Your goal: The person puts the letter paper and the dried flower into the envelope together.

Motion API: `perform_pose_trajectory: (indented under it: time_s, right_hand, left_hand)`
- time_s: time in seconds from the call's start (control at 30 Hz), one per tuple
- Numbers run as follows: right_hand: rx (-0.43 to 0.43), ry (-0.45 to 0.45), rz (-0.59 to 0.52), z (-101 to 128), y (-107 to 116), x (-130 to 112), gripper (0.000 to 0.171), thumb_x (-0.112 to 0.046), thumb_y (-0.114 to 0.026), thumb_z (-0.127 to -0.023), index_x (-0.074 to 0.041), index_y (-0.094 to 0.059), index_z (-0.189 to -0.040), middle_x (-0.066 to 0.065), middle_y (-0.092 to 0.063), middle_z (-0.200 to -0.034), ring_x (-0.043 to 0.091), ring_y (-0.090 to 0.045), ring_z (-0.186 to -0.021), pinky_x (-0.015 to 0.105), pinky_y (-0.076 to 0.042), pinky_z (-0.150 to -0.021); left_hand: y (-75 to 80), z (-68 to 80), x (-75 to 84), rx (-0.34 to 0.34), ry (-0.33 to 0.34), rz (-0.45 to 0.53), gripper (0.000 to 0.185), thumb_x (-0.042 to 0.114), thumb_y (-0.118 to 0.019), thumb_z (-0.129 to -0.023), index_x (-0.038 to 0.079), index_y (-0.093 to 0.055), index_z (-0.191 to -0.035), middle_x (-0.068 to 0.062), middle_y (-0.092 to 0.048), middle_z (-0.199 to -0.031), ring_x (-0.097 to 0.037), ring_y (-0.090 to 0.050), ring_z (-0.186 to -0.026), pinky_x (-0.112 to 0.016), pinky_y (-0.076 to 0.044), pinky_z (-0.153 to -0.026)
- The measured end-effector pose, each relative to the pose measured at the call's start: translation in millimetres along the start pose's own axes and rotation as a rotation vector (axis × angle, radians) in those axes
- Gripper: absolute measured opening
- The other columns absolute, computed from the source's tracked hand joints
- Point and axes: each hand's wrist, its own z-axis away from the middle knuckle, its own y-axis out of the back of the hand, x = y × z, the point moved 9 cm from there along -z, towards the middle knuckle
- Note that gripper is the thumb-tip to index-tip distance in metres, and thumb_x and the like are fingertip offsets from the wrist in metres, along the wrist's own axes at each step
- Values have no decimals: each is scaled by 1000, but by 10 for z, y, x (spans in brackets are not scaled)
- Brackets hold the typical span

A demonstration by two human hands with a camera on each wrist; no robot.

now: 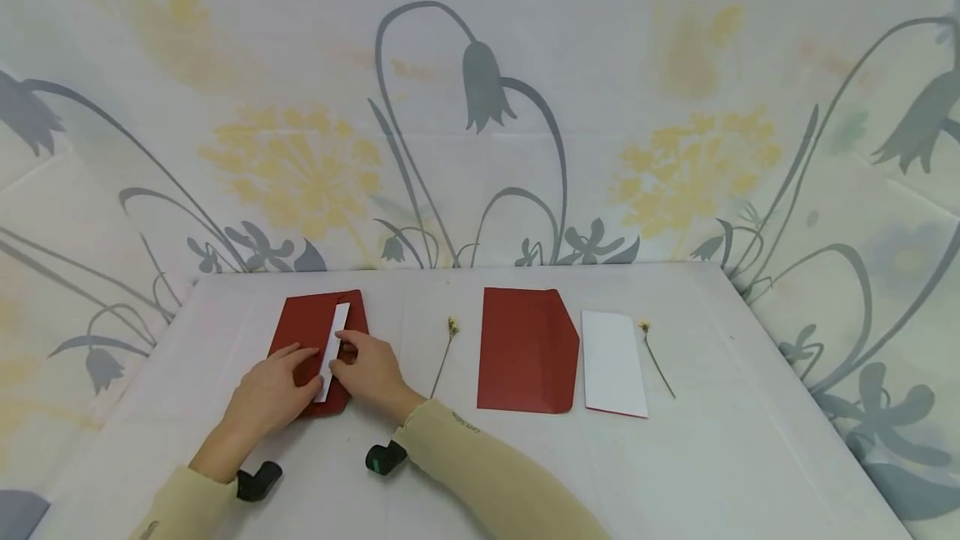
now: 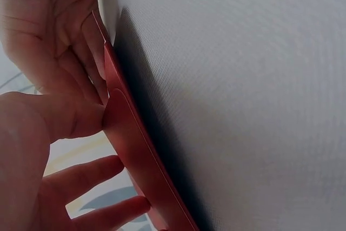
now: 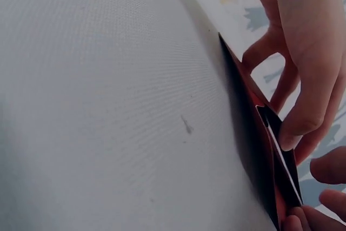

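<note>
A red envelope [image 1: 303, 323] lies at the table's left, its flap side toward the right. A narrow strip of a white card [image 1: 334, 348] shows above it, the rest tucked into the envelope. My left hand [image 1: 270, 390] rests on the envelope with extended fingers, its thumb by the card's near end. My right hand [image 1: 372, 369] has its curled index finger and thumb at the card's exposed edge. In the right wrist view, the right thumb [image 3: 292, 136] sits at the card's edge in the envelope's mouth. The left wrist view shows the envelope [image 2: 135, 139] edge-on beneath the left fingers.
A stemmed dried flower [image 1: 452, 327] lies right of the hands. Farther right are a second red envelope [image 1: 521, 348], a white card [image 1: 613, 363] with a red lower edge, and another flower [image 1: 647, 332]. A flower-printed cloth [image 1: 480, 182] rises behind the white table [image 1: 720, 440].
</note>
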Motion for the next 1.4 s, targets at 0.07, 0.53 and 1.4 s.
perform_pose_trajectory:
  time_s: [0.07, 0.53, 1.4]
  right_hand:
    - [-25, -9, 30, -4, -27, 13, 45, -17, -71, -90, -10, -63, -133, 0, -69, -114, 3, -61, -98, 17, -49, -85]
    - [-125, -48, 36, -56, -73, 59, 55, -20, -69, -91, -11, -53, -142, 3, -65, -125, 8, -61, -110, 21, -48, -92]
    - [-294, -148, 109, -113, -182, 60, 62, -30, -70, -91, -17, -47, -148, 5, -58, -137, 20, -51, -127, 34, -44, -102]
  left_hand:
    - [-4, -3, -5, 0, 0, 1, 52, 23, -69, -88, -7, -59, -130, -38, -50, -134, -58, -50, -118, -70, -44, -90]
    - [9, -26, -18, -9, 2, -6, 53, 23, -69, -87, -7, -59, -130, -38, -50, -133, -58, -50, -117, -71, -43, -90]
    - [11, -29, -18, -7, 9, -5, 53, 22, -68, -87, -5, -58, -132, -35, -51, -134, -57, -51, -117, -70, -45, -89]
